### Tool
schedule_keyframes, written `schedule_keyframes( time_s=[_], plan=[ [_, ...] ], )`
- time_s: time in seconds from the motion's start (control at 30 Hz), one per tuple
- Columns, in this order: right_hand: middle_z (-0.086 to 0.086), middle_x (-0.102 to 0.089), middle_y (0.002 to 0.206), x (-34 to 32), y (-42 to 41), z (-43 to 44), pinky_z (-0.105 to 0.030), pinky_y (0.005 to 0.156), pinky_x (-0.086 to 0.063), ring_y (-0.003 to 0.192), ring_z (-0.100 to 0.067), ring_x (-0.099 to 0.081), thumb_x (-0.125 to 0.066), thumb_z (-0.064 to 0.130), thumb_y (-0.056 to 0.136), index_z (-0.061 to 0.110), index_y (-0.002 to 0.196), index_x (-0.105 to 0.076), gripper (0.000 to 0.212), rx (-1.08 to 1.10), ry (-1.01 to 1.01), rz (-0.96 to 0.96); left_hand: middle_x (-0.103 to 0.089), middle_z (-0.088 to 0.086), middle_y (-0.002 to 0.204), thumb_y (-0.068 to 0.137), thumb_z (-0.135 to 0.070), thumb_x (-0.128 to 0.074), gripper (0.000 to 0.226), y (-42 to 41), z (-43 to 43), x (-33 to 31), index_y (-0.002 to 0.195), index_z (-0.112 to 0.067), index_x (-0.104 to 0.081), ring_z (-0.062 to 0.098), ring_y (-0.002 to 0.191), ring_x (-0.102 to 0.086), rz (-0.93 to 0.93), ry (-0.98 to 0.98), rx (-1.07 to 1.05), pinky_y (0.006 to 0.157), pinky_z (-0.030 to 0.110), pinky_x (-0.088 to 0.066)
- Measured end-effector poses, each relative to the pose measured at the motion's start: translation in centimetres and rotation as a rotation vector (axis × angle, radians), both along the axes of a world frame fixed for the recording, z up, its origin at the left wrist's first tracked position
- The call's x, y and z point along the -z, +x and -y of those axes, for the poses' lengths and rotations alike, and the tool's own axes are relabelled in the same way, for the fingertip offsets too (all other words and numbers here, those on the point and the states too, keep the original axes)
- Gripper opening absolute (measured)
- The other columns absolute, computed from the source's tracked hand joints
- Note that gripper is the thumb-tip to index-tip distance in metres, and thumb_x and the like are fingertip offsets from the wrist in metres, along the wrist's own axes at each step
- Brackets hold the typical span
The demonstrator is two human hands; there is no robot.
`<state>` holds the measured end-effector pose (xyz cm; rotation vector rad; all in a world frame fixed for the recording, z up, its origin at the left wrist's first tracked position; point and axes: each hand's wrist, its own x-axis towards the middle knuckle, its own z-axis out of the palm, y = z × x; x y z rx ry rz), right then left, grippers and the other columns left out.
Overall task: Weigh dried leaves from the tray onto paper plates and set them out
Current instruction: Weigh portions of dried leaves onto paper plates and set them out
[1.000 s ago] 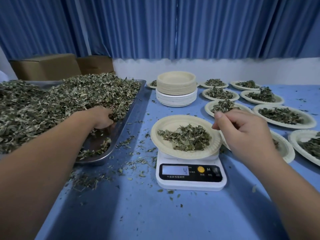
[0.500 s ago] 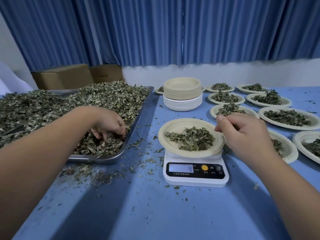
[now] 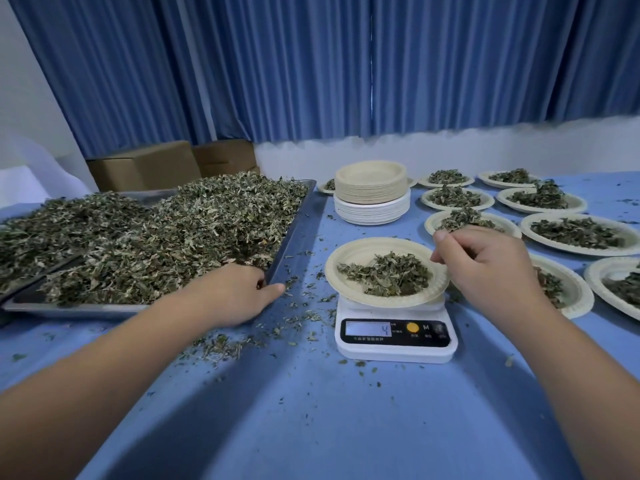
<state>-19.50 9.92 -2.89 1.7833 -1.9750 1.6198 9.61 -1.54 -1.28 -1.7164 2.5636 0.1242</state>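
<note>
At ten o'clock a tray (image 3: 295,227) of grey metal with a dull sheen is heaped with dried leaves (image 3: 173,237), brittle, crumpled and matt. At the centre a matt cream paper plate (image 3: 349,255) with a ribbed rim is carried by a scale (image 3: 394,352) of smooth white plastic, its black panel glossy. The table cover (image 3: 311,427) is seen as smooth, matt blue. At twelve o'clock, curtains (image 3: 277,64) of pleated blue cloth are hung.
</note>
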Motion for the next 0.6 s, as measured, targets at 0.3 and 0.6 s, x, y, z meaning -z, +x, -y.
schedule_keyframes(
  time_s=[0.3, 0.6],
  plan=[
    [-0.002, -0.065, 0.068, 0.1, 0.2, -0.1, -0.022, 0.060, -0.038, 0.064, -0.008, -0.054, -0.054, 0.027, 0.094, 0.020, 0.062, -0.067, 0.036, -0.029, 0.007, -0.003, -0.055, -0.003, 0.056, 0.092, -0.065, -0.037, 0.048, 1.7, -0.9, 2.1, 0.088, -0.023, -0.060, 0.008, 0.046, -0.050, -0.220, -0.235, 0.013, 0.046, 0.026, -0.036],
    [-0.003, -0.064, 0.066, 0.3, 0.2, 0.1, -0.025, 0.054, -0.033, 0.055, -0.006, -0.051, -0.054, 0.026, 0.095, 0.025, 0.058, -0.064, 0.038, -0.022, -0.007, -0.020, -0.045, -0.010, 0.032, 0.093, -0.049, -0.054, 0.038, 2.6, 1.8, 1.2, 0.071, -0.020, -0.063, 0.005, 0.028, -0.036, -0.397, -0.158, 0.033, 0.031, 0.016, -0.023]
  ],
)
